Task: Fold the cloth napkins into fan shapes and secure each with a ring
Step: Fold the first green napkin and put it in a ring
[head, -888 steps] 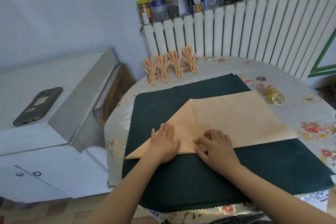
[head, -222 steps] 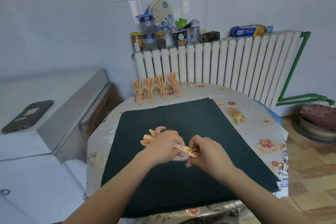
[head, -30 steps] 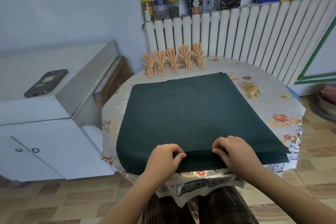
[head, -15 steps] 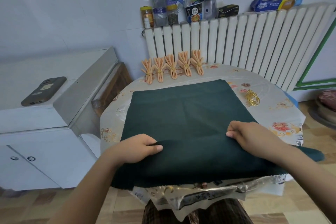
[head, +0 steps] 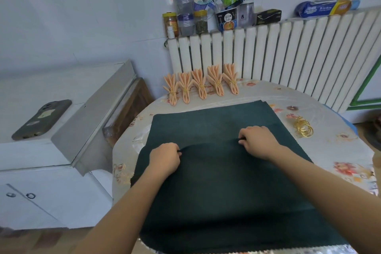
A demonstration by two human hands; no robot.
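A: Table (head: 321,156), floral cover, set against the radiator (head: 288,57). Most of its top is covered by a dark green cloth (head: 216,192) that runs from near the far edge to the near edge.

B: Hands?

A: A raised fold across the cloth's middle is pinched by the left hand (head: 165,159) and by the right hand (head: 258,140), fingers curled into the fabric.

B: Finished pieces?

A: Five peach fan napkins (head: 199,84), each ringed, are lined up along the table's far edge. Loose gold rings (head: 303,130) are heaped near the right edge, just beside the cloth.
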